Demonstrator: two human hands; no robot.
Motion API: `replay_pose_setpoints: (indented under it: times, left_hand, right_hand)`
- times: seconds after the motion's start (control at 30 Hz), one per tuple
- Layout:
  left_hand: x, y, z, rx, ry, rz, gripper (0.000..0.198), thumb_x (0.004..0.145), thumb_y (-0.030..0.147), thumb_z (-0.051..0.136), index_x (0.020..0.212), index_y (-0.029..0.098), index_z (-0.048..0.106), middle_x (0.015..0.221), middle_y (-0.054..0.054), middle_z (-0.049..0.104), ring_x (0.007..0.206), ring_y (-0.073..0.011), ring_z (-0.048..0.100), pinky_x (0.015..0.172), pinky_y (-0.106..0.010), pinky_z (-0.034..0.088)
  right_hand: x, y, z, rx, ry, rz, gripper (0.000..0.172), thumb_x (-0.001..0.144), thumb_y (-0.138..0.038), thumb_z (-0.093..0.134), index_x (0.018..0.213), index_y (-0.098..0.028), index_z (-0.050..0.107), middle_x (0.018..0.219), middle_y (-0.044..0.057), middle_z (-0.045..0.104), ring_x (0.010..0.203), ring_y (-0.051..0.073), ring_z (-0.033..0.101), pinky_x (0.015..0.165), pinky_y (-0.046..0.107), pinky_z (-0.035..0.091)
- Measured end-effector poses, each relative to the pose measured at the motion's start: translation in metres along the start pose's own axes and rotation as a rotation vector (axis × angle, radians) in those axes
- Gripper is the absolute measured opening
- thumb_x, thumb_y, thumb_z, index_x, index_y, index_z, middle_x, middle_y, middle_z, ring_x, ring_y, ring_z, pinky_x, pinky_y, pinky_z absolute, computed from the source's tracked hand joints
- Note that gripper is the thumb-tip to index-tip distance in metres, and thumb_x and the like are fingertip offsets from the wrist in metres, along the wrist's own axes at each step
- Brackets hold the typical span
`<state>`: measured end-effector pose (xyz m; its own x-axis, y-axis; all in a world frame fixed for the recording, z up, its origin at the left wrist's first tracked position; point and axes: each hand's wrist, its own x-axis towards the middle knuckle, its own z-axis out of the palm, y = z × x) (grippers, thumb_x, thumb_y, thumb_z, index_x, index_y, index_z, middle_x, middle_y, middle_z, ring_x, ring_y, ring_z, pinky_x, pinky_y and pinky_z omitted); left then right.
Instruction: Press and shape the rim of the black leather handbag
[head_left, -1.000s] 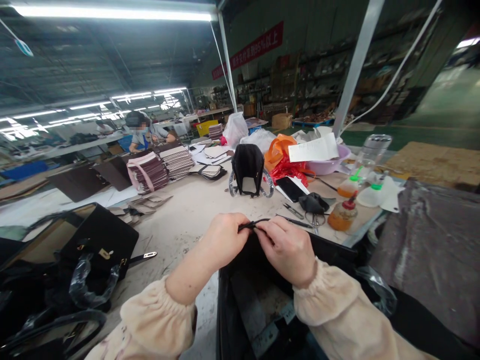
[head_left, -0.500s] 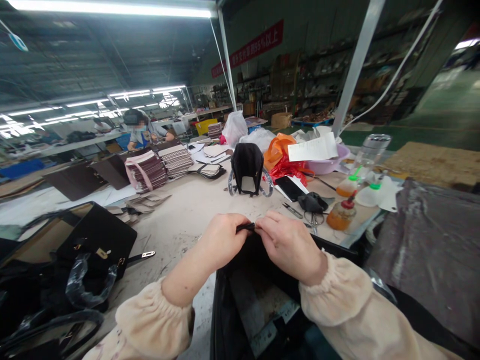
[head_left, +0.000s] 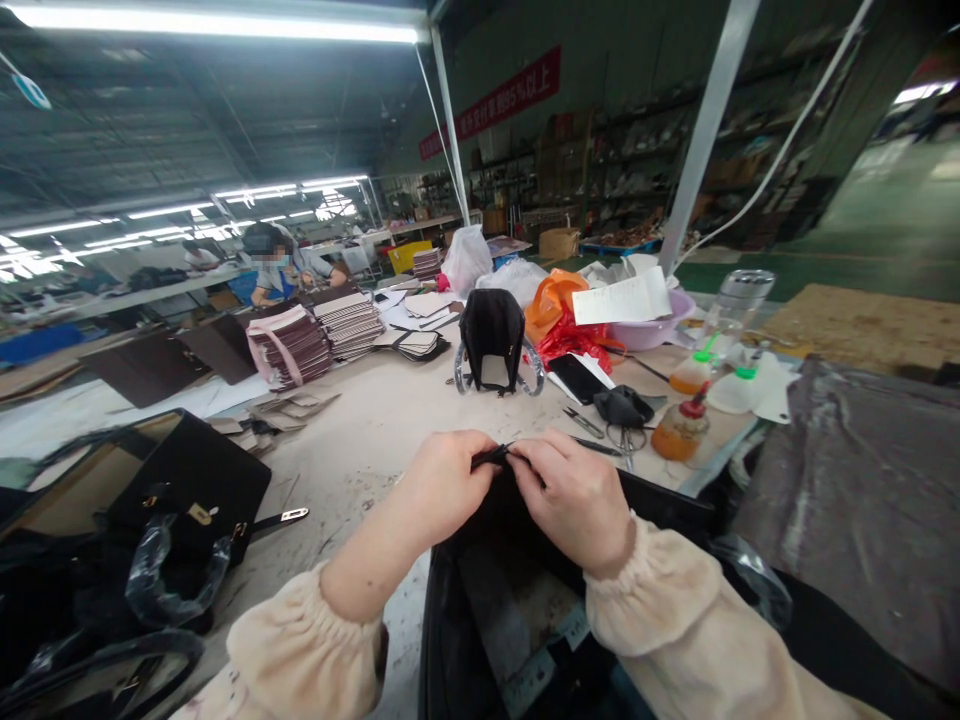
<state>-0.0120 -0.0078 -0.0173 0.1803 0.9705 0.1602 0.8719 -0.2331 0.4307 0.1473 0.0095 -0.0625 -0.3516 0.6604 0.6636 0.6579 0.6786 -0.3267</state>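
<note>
My left hand (head_left: 442, 485) and my right hand (head_left: 576, 500) meet above the worktable, fingertips pinched on the top edge of a black handbag (head_left: 456, 610). A dark folded bit of that edge shows between them. The bag stands open below my wrists; its inside is partly hidden by my right forearm. A plastic-wrapped handle (head_left: 754, 580) lies by my right sleeve. Beyond my hands stands a small black bag (head_left: 493, 325) with plastic-wrapped handles.
Black bags with gold hardware (head_left: 202, 480) lie at left. Behind them are stacks of brown panels (head_left: 289, 345). At right lie snips (head_left: 583, 422), a phone (head_left: 579, 378) and bottles of amber liquid (head_left: 679, 430). A co-worker (head_left: 274, 265) sits at the far left.
My right hand has shifted slightly left and its wrist has turned a little. A thin dark strip now shows beyond it. My left hand keeps its pinch almost in place.
</note>
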Motion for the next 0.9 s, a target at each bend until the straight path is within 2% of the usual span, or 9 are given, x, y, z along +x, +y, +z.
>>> replay_pose_setpoints:
  times: [0.1, 0.2, 0.37, 0.5, 0.73, 0.9]
  left_hand:
    - [-0.002, 0.001, -0.001, -0.006, -0.007, 0.015, 0.017, 0.081, 0.021, 0.049, 0.081, 0.019, 0.066, 0.079, -0.002, 0.069, 0.073, -0.0157, 0.062, 0.065, -0.025, 0.043]
    - [-0.003, 0.002, -0.003, -0.035, -0.031, 0.027, 0.023, 0.085, 0.025, 0.045, 0.083, 0.018, 0.067, 0.08, -0.003, 0.069, 0.073, -0.0153, 0.061, 0.067, -0.024, 0.044]
    - [-0.001, 0.001, -0.005, -0.048, -0.082, 0.042, 0.021, 0.083, 0.022, 0.047, 0.087, 0.02, 0.068, 0.084, -0.002, 0.07, 0.077, -0.015, 0.062, 0.071, -0.024, 0.044]
    - [0.002, 0.001, -0.004, -0.03, -0.089, 0.054, 0.021, 0.08, 0.019, 0.049, 0.088, 0.021, 0.068, 0.086, -0.001, 0.07, 0.079, -0.0151, 0.062, 0.073, -0.024, 0.045]
    - [0.003, 0.006, -0.004, -0.001, -0.085, 0.053, 0.021, 0.081, 0.021, 0.049, 0.086, 0.02, 0.07, 0.082, -0.001, 0.07, 0.073, -0.0142, 0.062, 0.068, -0.024, 0.043]
    - [0.008, 0.008, 0.0, 0.028, -0.044, 0.032, 0.022, 0.082, 0.021, 0.047, 0.081, 0.018, 0.069, 0.077, -0.002, 0.07, 0.069, -0.0146, 0.062, 0.063, -0.024, 0.041]
  right_hand:
    - [0.001, -0.001, 0.002, -0.064, -0.013, -0.017, 0.02, 0.089, -0.019, 0.045, 0.086, -0.017, 0.065, 0.076, 0.004, 0.059, 0.069, 0.014, 0.054, 0.061, 0.026, 0.037]
    - [0.005, 0.001, 0.0, -0.069, -0.081, -0.065, 0.021, 0.089, -0.018, 0.043, 0.085, -0.017, 0.063, 0.075, 0.003, 0.057, 0.068, 0.015, 0.053, 0.061, 0.027, 0.035]
    - [0.011, 0.009, -0.011, -0.018, -0.231, -0.12, 0.02, 0.09, -0.019, 0.041, 0.083, -0.018, 0.06, 0.077, 0.002, 0.056, 0.069, 0.013, 0.052, 0.062, 0.025, 0.034]
    - [0.013, 0.012, -0.016, -0.009, -0.276, -0.136, 0.018, 0.088, -0.017, 0.043, 0.082, -0.018, 0.059, 0.076, 0.002, 0.055, 0.069, 0.013, 0.052, 0.06, 0.025, 0.034]
    - [0.016, 0.013, -0.017, 0.016, -0.324, -0.099, 0.017, 0.087, -0.017, 0.044, 0.082, -0.018, 0.06, 0.08, 0.003, 0.058, 0.074, 0.015, 0.055, 0.065, 0.026, 0.037]
    - [0.015, 0.011, -0.016, 0.018, -0.304, 0.009, 0.014, 0.086, -0.02, 0.047, 0.083, -0.018, 0.061, 0.084, 0.004, 0.06, 0.079, 0.016, 0.057, 0.069, 0.026, 0.038]
